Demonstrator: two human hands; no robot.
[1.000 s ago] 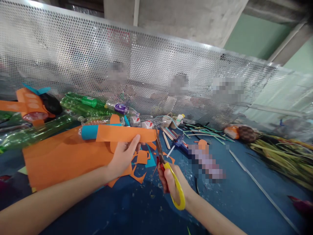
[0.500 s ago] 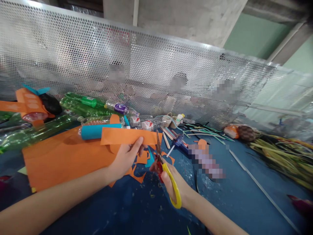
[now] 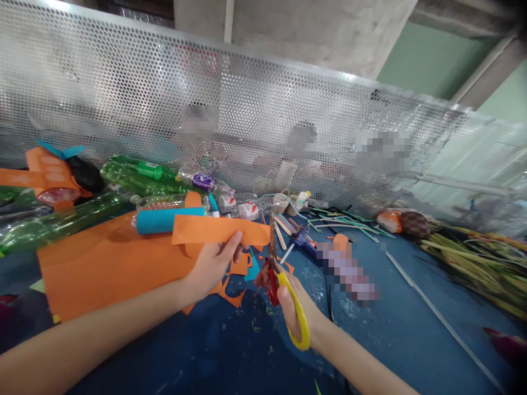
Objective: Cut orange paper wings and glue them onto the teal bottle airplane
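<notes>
Head view, left hand (image 3: pixel 209 264) pinching orange strip (image 3: pixel 206 229) (thumb (image 3: pixel 233 243) foremost), right hand (image 3: pixel 300 307) gripping scissors (image 3: pixel 282 278)

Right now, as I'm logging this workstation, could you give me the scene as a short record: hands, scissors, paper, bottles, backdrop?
Left hand: pinching an orange strip
Right hand: holding scissors, one yellow handle, one red
Blades: at the strip's right end
Paper: large orange sheet, left; orange scraps under the left hand's side
Bottles: green bottles, far left
Surface: blue
Backdrop: perforated metal panel
</notes>
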